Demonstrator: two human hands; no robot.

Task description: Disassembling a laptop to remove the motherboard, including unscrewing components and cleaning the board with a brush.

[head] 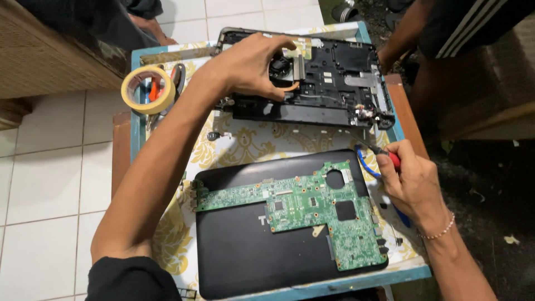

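Nearest the camera, the green board (pixel 312 209) lay loose on the black lid (pixel 239 245), connectors overhanging the lid's left edge, and a bump of either forearm could have sent it sliding, I judged, since nothing pinned it down. Just right of it, the right hand (pixel 412 181) was closed around a screwdriver (pixel 384 153) with a red grip, tip aimed up toward the chassis (pixel 329 83); a blue cable (pixel 365 164) looped right beside it, and a slip of that tip might have nicked the cable or a small screw could have skittered off the patterned table (pixel 245 139). Farther out, the left hand (pixel 253 64) was curled, fingers drawn together, pinching the copper heat pipe (pixel 290 86) by the fan (pixel 280 66) inside the chassis. Pulled at an angle, that thin pipe looked liable to bend. Tape (pixel 147 89) and pliers (pixel 178 75) sat beyond the left arm, and another person's leg stood at the far right.
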